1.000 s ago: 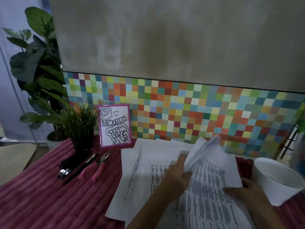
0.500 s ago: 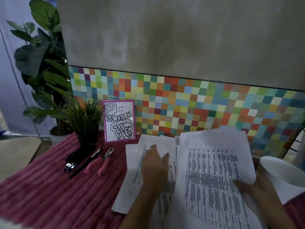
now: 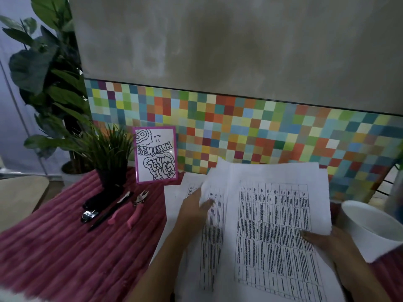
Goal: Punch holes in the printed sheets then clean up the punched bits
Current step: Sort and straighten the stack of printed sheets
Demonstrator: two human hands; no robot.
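Settling the loose pile is what occupies both hands at this moment. A second ago the left hand [image 3: 192, 211] held a fanned bundle of the white printed sheets of tabled text [image 3: 272, 225] up in the air; that bundle now lies flat on top of the spread of paper in the middle of the bench, on the maroon ribbed cloth [image 3: 65, 258]. The left hand has since slid from the lower pages to the top page's left edge, which curls up slightly against it. Its fingers [image 3: 207, 202] lie fairly straight and rest on the paper; whether the thumb nips that edge I cannot tell. The right hand [image 3: 325, 240] stays at the right margin, fingers flat and extended, pressing the sheet down and holding nothing.

The pages look fanned and uneven rather than squared, so I judge the step to be gathering and aligning, with punching not yet begun. The pink-handled plier-style hole punch [image 3: 136, 207] lies untouched, well apart to the left, just beside a slim black pen [image 3: 109, 214] and a black stapler [image 3: 96, 205]. A white round paper bowl [image 3: 375, 227] stands near the right hand, likely meant for the punched bits.
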